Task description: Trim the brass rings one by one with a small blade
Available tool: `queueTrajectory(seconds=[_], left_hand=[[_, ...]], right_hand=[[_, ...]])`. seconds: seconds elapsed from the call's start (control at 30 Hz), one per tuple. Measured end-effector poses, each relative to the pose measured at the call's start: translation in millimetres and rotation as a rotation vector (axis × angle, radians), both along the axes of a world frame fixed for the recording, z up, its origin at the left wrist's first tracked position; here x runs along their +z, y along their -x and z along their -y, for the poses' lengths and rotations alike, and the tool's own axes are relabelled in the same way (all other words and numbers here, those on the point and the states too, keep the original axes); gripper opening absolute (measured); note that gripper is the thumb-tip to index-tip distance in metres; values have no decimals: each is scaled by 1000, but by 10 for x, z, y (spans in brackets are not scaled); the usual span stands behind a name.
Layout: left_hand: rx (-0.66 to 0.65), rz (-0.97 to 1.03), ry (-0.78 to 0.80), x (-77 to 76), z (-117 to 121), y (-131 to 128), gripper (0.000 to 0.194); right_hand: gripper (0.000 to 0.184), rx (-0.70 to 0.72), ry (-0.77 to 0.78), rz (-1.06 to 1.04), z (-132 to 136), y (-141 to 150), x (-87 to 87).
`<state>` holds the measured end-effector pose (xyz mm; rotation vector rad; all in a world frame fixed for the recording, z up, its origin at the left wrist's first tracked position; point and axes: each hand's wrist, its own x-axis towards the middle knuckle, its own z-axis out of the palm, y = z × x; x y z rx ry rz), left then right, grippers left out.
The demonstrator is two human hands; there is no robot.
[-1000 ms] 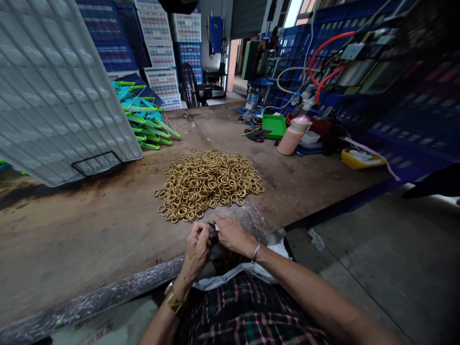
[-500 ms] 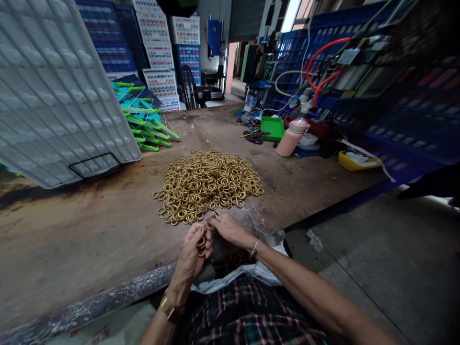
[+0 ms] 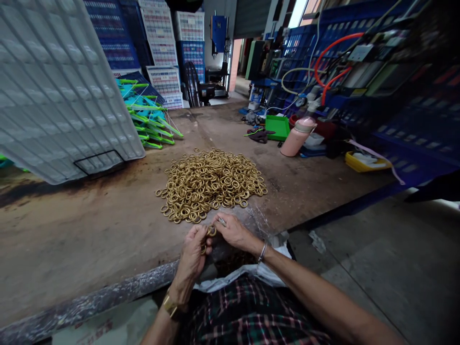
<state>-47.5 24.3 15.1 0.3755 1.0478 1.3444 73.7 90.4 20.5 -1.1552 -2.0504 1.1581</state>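
A broad pile of brass-coloured rings [image 3: 213, 184] lies on the worn brown table [image 3: 118, 230] just beyond my hands. My left hand [image 3: 192, 249] is closed around a few of these rings, and one ring [image 3: 212, 235] sticks out at its fingertips. Close on its right, my right hand [image 3: 235, 233] pinches a small silvery tool [image 3: 222, 222] whose kind I cannot make out. The right fingertips are beside the protruding ring; whether they touch it is unclear. Both hands are above the table's front edge, over an open white bag [image 3: 237, 274].
A large ribbed translucent panel [image 3: 72, 96] leans at the left, by green and turquoise plastic pieces [image 3: 154, 120]. Towards the back right are a green tray [image 3: 277, 128], a pink bottle [image 3: 297, 139] and a yellow tray [image 3: 366, 164]. Stacked crates [image 3: 161, 52] stand behind.
The ring at my left fingertips shows more plainly now, and my right hand has shifted slightly away to the right. The whole view has turned a little.
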Motion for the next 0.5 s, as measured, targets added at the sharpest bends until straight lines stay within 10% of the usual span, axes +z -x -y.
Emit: queueTrajectory(seconds=[0.5], left_hand=[[99, 56, 0, -16, -44, -20, 34]], right_hand=[[17, -98, 118, -165, 100, -18, -14]])
